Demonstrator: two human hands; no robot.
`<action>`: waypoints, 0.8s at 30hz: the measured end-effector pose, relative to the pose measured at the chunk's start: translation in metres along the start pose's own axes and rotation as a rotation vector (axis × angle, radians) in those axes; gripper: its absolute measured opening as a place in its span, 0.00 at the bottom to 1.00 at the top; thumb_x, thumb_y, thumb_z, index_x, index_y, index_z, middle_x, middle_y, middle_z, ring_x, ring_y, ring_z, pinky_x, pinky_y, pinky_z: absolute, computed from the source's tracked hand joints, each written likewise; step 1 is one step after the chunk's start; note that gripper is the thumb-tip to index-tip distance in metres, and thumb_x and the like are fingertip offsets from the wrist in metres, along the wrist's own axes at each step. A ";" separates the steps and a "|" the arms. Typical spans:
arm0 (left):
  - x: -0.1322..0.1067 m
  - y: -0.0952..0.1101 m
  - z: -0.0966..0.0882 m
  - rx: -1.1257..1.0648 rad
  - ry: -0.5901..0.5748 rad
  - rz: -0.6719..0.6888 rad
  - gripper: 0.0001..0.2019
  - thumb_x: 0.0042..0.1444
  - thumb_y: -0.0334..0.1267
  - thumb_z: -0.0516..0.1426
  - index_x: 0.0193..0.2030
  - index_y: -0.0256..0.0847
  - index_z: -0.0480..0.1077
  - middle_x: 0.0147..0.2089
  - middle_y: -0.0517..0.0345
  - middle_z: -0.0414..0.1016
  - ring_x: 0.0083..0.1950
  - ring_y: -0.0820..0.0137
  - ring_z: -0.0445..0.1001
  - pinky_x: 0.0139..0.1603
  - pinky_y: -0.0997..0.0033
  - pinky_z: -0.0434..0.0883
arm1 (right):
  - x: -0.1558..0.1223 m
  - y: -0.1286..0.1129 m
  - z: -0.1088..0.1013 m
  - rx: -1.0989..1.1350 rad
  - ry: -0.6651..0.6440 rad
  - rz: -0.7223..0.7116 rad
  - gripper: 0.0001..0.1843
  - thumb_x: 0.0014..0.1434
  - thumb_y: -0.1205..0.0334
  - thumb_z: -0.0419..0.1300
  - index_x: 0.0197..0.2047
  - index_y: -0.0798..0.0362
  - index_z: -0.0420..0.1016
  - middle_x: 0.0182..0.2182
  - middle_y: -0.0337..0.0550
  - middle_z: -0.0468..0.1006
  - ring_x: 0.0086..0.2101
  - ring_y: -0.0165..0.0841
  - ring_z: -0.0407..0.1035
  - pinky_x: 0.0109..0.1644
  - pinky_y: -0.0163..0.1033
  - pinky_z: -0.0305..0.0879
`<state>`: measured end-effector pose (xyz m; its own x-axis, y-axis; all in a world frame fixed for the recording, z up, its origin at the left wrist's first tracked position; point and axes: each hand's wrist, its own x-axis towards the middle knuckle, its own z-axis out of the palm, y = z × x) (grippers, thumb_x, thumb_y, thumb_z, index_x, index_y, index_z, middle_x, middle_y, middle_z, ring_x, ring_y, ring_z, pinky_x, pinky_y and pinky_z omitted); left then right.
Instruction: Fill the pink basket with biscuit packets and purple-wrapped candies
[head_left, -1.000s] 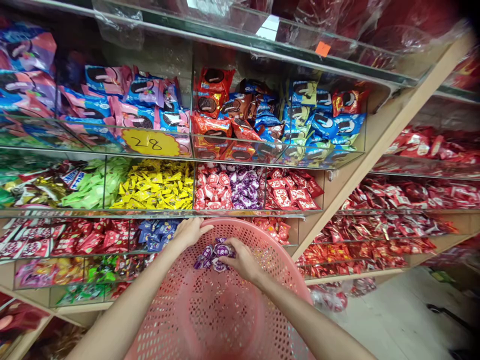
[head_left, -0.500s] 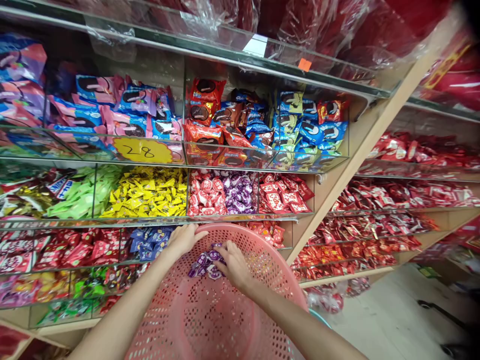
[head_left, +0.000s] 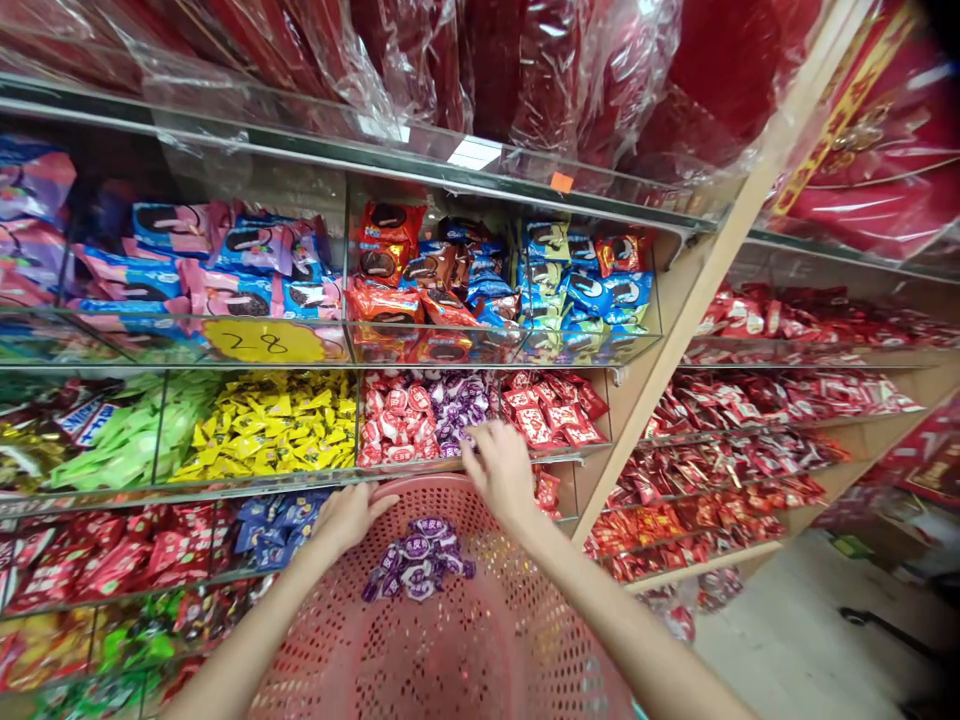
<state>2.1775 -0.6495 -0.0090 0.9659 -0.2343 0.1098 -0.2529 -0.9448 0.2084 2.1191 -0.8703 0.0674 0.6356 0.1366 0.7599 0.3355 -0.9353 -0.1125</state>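
Observation:
My left hand is closed over the far rim of a pink perforated plastic basket, its thumb along the rim. Inside the basket lies a small heap of purple-wrapped candies. My right hand is raised above the rim, at the front edge of the shelf compartment that holds more purple-wrapped candies. Its fingers are bent but apart, and I see nothing held in them; the palm side is hidden. Red-and-white wrapped candies share the compartment, on the left.
Yellow-wrapped candies and red packets flank that compartment behind a clear front lip. Packaged cookies fill the shelf above, with a yellow tag marked 28. A slanting wooden upright divides the shelving on the right.
My right hand has left the candies in the basket and moved up and right to the shelf edge. The purple heap now shows whole. My left hand stays on the rim while the view tilts upward.

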 end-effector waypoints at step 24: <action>-0.001 -0.003 -0.001 -0.028 -0.018 0.034 0.24 0.55 0.57 0.42 0.41 0.43 0.68 0.42 0.46 0.75 0.45 0.56 0.73 0.39 0.65 0.65 | 0.055 0.030 -0.009 -0.429 0.069 0.033 0.14 0.61 0.61 0.46 0.30 0.54 0.69 0.31 0.46 0.66 0.34 0.36 0.55 0.35 0.40 0.47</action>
<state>2.1769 -0.6462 -0.0090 0.9575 -0.2706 0.0997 -0.2868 -0.9294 0.2324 2.1573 -0.8939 0.1116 0.5886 0.0957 0.8027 -0.0128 -0.9917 0.1276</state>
